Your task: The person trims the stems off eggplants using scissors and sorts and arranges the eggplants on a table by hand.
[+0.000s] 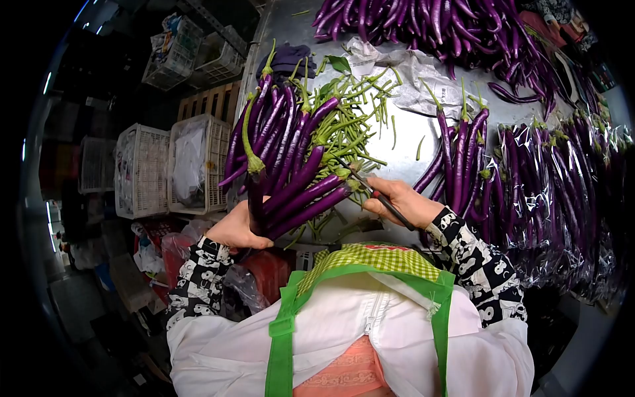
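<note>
My left hand (233,226) is closed around the lower ends of several long purple eggplants (305,201), which fan out to the right. One of them stands up toward the camera with a long green stem; those pointing right have short green caps. In my right hand (403,202) is a slim, dark-handled cutting tool (394,210). Its thin tip lies close to the caps, and whether it is a knife or scissors I cannot tell. Beyond the held bunch, more eggplants (270,126) with stems lie beside a heap of cut green stems (357,126).
A large eggplant pile (423,26) covers the far end of the metal table (405,135). Loose eggplants (456,155) and plastic-wrapped bundles (555,178) lie on the right. Crumpled paper (423,79) and a dark cloth (288,61) are farther back. Plastic crates (142,169) stand at left.
</note>
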A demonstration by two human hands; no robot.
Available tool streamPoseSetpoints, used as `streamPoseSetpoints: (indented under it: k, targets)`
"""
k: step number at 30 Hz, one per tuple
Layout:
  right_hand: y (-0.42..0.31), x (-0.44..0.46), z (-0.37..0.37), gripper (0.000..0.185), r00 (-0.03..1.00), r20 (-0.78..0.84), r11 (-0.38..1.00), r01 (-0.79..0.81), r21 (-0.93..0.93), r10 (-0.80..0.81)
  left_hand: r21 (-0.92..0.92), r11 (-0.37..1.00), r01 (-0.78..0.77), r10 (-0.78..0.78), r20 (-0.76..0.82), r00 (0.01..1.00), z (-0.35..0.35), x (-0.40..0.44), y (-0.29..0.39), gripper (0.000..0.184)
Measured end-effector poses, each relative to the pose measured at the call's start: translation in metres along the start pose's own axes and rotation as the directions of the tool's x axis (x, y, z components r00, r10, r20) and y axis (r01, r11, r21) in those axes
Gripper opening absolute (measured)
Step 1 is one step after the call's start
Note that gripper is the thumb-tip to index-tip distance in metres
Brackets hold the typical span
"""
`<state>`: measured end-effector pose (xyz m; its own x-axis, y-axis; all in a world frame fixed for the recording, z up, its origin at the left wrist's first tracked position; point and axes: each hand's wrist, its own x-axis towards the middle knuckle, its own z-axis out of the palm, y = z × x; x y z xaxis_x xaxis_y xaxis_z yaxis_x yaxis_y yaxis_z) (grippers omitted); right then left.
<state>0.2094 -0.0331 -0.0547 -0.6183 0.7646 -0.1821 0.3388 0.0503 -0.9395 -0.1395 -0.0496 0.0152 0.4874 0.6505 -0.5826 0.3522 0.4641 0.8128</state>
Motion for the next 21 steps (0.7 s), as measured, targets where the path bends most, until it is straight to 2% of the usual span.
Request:
streamPoseSetpoints:
  k: [1,3,5,7,8,10,14,16,19,21]
  targets:
    - [-0.001,-0.001,0.0,0.044,1.0,0.001,0.999,-0.014,0.05,0.014,-0.001,1.0,0.0,0.0,-0.001,1.0,0.0,0.001,0.0,0.082]
    - [-0.001,-0.001,0.001,0.043,1.0,0.006,0.998,-0.019,0.06,0.019,0.124,0.992,-0.036,0.033,0.024,0.999,-0.002,0.002,0.002,0.082]
    - [-0.003,-0.001,0.0,0.042,1.0,0.009,0.997,-0.022,0.068,0.021,0.094,0.994,-0.05,0.048,0.03,0.998,0.001,0.001,0.004,0.076]
    - [-0.008,-0.003,-0.002,0.039,0.998,0.004,0.995,-0.069,-0.065,0.07,0.064,0.996,-0.063,0.061,0.036,0.997,0.002,0.001,0.003,0.071]
    - [-0.001,-0.004,0.0,0.039,0.998,0.005,0.996,-0.069,-0.065,0.069,0.092,0.993,-0.081,0.077,0.045,0.996,0.001,0.001,0.002,0.071]
    - [0.012,-0.005,0.005,0.038,0.991,-0.099,0.954,0.052,-0.296,-0.085,0.12,0.988,-0.101,0.096,0.053,0.994,0.0,0.002,0.001,0.071]
    - [0.007,-0.005,0.0,0.042,0.983,-0.175,0.974,0.014,-0.228,-0.055,0.104,0.99,-0.092,0.086,0.059,0.995,0.002,0.001,0.003,0.07]
    - [0.005,-0.002,0.0,0.049,0.928,-0.32,0.938,0.077,-0.337,-0.191,0.099,0.99,-0.098,0.092,0.062,0.994,0.004,0.001,0.003,0.07]
    - [-0.003,0.004,-0.008,0.056,0.934,-0.255,0.893,0.121,-0.434,-0.251,0.039,0.995,-0.09,0.087,0.082,0.993,0.005,0.004,-0.002,0.068]
    - [-0.009,0.008,-0.012,0.05,0.932,-0.255,0.876,0.113,-0.469,-0.256,0.058,0.996,-0.067,0.058,0.154,0.986,0.003,0.005,-0.005,0.065]
